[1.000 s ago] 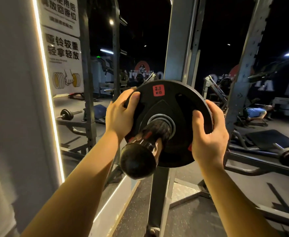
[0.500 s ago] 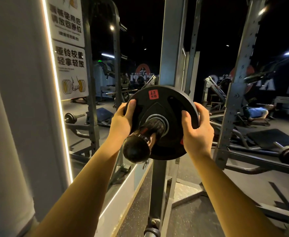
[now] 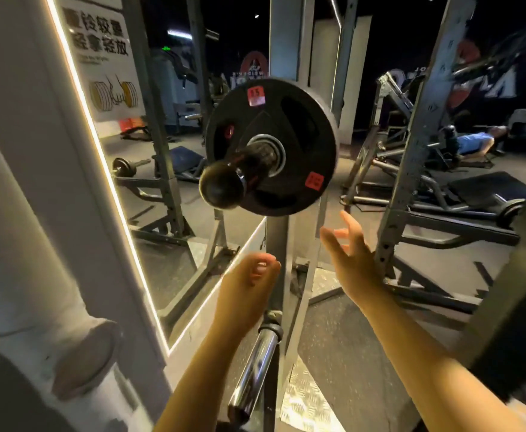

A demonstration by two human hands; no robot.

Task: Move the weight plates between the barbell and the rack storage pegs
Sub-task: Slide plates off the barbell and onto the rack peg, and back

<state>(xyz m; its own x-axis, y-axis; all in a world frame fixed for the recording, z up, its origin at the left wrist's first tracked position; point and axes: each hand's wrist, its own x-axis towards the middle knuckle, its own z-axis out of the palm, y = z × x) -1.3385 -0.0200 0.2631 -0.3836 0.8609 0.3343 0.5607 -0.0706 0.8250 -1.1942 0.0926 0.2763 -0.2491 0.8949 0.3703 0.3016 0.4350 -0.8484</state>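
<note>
The weight plate point(image 3: 299, 120) at upper centre looks like matt black rubber with red glossy labels and a bright metal ring round its bore. The storage peg point(image 3: 252, 163) through it is dark, ending in a glossy black ball knob point(image 3: 222, 188). At bottom centre a chromed steel sleeve point(image 3: 252, 375) shines smooth. The rack upright point(image 3: 283, 35) is matt grey painted metal; the base plate point(image 3: 302, 397) is embossed tread metal.

Dark gym: LED-edged mirror point(image 3: 149, 169) left, grey rubber floor point(image 3: 349, 338).
</note>
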